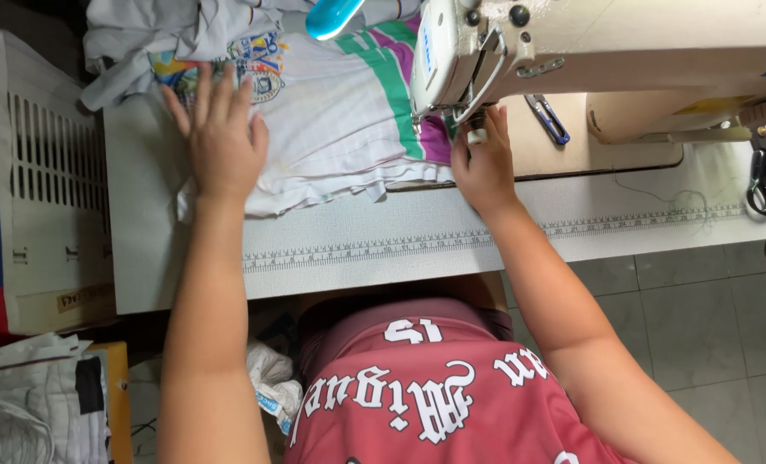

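1. Left hand [219,142] lies open, flat on the white cloth [331,129] – far left on the table [400,249].
2. Right hand [483,163] pinches the cloth's edge by the sewing machine [572,51].

left hand [219,142]: flat, palm down, fingers spread and pointing away from the body | left forearm: bare, nearly straight | right hand [484,165]: fingers curled, fingertips bunched forward | right forearm: bare, angled in from the lower right
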